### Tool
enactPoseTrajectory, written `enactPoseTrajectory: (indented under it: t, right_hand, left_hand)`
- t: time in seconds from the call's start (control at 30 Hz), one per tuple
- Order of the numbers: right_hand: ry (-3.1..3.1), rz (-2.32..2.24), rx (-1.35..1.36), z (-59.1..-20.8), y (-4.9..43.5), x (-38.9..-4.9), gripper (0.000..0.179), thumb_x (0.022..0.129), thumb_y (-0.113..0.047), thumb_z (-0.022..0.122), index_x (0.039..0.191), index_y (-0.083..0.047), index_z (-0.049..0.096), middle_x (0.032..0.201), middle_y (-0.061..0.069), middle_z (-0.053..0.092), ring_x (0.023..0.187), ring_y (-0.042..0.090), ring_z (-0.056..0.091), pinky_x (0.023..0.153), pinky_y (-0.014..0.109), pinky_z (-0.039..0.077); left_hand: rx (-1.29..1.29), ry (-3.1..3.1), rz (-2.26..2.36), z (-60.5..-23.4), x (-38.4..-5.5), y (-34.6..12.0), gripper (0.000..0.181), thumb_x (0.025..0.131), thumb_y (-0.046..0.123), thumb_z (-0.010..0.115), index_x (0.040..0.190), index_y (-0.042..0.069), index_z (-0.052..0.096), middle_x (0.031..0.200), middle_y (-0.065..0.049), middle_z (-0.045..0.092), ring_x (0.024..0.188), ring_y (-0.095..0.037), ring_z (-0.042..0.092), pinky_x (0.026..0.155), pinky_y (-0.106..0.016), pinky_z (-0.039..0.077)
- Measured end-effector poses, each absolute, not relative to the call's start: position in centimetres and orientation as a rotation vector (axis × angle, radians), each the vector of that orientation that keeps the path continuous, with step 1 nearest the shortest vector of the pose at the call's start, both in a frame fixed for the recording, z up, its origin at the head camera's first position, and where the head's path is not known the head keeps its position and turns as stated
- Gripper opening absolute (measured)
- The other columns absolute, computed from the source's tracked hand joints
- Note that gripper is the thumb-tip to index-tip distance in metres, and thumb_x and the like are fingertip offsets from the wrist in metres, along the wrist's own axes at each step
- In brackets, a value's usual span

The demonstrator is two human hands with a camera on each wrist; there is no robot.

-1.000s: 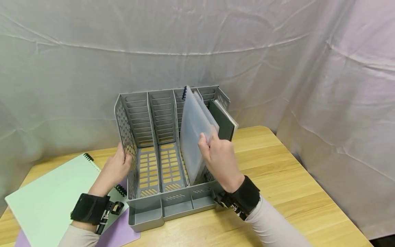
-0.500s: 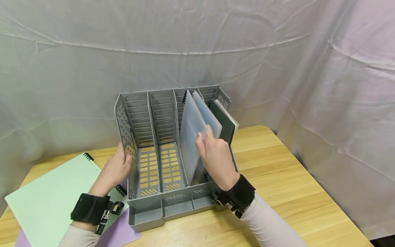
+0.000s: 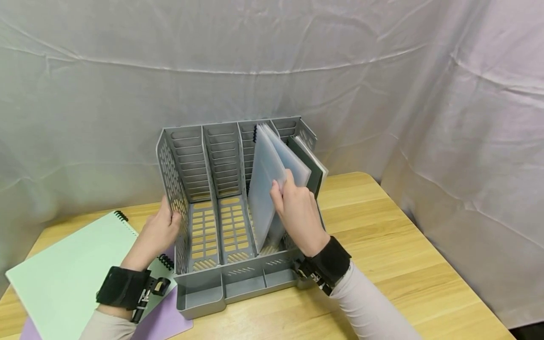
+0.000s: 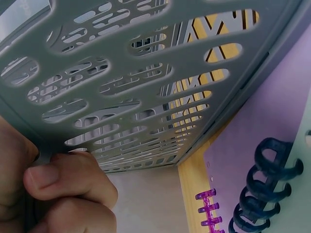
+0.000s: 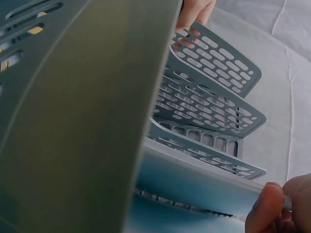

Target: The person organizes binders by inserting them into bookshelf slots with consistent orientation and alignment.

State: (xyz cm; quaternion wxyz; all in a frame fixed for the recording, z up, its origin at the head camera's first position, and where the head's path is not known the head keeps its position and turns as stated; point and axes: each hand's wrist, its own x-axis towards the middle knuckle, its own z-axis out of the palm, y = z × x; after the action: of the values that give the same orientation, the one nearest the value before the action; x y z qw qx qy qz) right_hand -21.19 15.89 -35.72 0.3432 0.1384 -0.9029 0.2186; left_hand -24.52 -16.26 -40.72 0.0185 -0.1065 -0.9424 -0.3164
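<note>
A grey file organizer with upright dividers stands on the table. My left hand grips the edge of its left side wall, thumb and curled fingers visible in the left wrist view. My right hand pinches the near edge of a spiral-bound notebook with a translucent cover, standing in the third compartment from the left. Just right of it, a second translucent cover fans away; whether it belongs to the same notebook I cannot tell. Dark coil binding shows at the far edge.
A dark green book or folder and something white stand in the rightmost compartment. Left of the organizer, a pale green spiral notebook lies over purple notebooks on the wooden table. Grey cloth hangs behind.
The notebook in my right hand has sunk slightly into its compartment. The second translucent cover has spread to the right, away from it. My left hand keeps its place on the side wall.
</note>
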Motion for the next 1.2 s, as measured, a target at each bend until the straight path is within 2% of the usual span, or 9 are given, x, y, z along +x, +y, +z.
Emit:
enactPoseTrajectory:
  t: [0.23, 0.43, 0.53, 0.67, 0.87, 1.03, 1.13, 1.2]
  right_hand:
    - [-2.387, 0.622, 0.345, -35.4, 16.2, -21.0, 0.024, 0.112, -0.020, 0.053, 0.093, -0.007, 0.046, 0.057, -0.005, 0.032, 0.041, 0.013, 0.040, 0.044, 0.027, 0.029]
    - [-2.413, 0.715, 0.339, -34.9, 16.5, -20.6, 0.029, 0.109, -0.026, 0.064, 0.095, -0.005, 0.048, 0.057, -0.001, 0.049, 0.044, 0.013, 0.049, 0.047, 0.028, 0.040]
    - [-2.436, 0.769, 0.361, -34.5, 16.8, -20.1, 0.031, 0.108, -0.027, 0.067, 0.096, -0.006, 0.049, 0.056, -0.002, 0.056, 0.043, 0.008, 0.052, 0.046, 0.027, 0.040]
    - [-2.447, 0.820, 0.382, -34.0, 17.3, -19.5, 0.030, 0.108, -0.027, 0.067, 0.096, -0.007, 0.048, 0.055, -0.004, 0.061, 0.044, 0.003, 0.055, 0.043, 0.024, 0.038]
    - [-2.431, 0.846, 0.366, -33.5, 18.1, -18.8, 0.025, 0.107, -0.025, 0.069, 0.098, -0.008, 0.054, 0.058, -0.002, 0.067, 0.047, 0.003, 0.059, 0.045, 0.024, 0.039]
    - [-2.428, 0.785, 0.338, -33.2, 18.9, -18.5, 0.036, 0.107, -0.029, 0.068, 0.077, -0.012, 0.060, 0.054, -0.005, 0.062, 0.045, 0.003, 0.053, 0.047, 0.025, 0.038]
    - [-2.440, 0.713, 0.324, -33.3, 19.3, -18.5, 0.048, 0.109, -0.032, 0.066, 0.064, -0.016, 0.057, 0.051, -0.008, 0.053, 0.044, 0.005, 0.046, 0.049, 0.027, 0.034]
    - [-2.445, 0.671, 0.312, -33.3, 19.6, -18.5, 0.054, 0.109, -0.033, 0.065, 0.059, -0.017, 0.053, 0.050, -0.008, 0.043, 0.044, 0.007, 0.040, 0.050, 0.027, 0.029]
  left_hand:
    - [-0.325, -2.925, -0.974, -40.7, -24.4, -16.3, 0.047, 0.114, 0.017, 0.032, 0.153, -0.009, 0.022, 0.111, -0.032, 0.062, 0.079, -0.031, 0.061, 0.066, -0.045, 0.051]
    - [-0.328, -2.927, -0.972, -40.7, -24.4, -16.3, 0.048, 0.114, 0.018, 0.031, 0.153, -0.009, 0.022, 0.099, -0.025, 0.061, 0.075, -0.029, 0.059, 0.064, -0.043, 0.048]
    - [-0.329, -2.923, -0.968, -40.6, -24.4, -16.3, 0.048, 0.114, 0.018, 0.031, 0.153, -0.009, 0.022, 0.099, -0.025, 0.060, 0.076, -0.029, 0.059, 0.065, -0.044, 0.049]
    - [-0.332, -2.917, -0.957, -40.4, -24.3, -16.3, 0.047, 0.114, 0.017, 0.032, 0.153, -0.009, 0.024, 0.111, -0.032, 0.061, 0.079, -0.032, 0.061, 0.067, -0.047, 0.051]
    - [-0.337, -2.917, -0.942, -40.3, -24.2, -16.2, 0.049, 0.114, 0.017, 0.032, 0.154, -0.009, 0.023, 0.127, -0.039, 0.060, 0.085, -0.036, 0.064, 0.073, -0.054, 0.054]
    - [-0.338, -2.923, -0.944, -40.3, -24.2, -16.2, 0.047, 0.115, 0.018, 0.033, 0.152, -0.010, 0.026, 0.117, -0.035, 0.062, 0.081, -0.033, 0.063, 0.069, -0.050, 0.053]
    - [-0.335, -2.930, -0.952, -40.2, -24.2, -16.2, 0.045, 0.115, 0.019, 0.033, 0.149, -0.010, 0.028, 0.108, -0.030, 0.061, 0.078, -0.031, 0.060, 0.066, -0.046, 0.050]
    - [-0.341, -2.930, -0.948, -40.3, -24.2, -16.2, 0.046, 0.115, 0.020, 0.033, 0.149, -0.010, 0.029, 0.112, -0.032, 0.062, 0.080, -0.032, 0.060, 0.067, -0.046, 0.050]
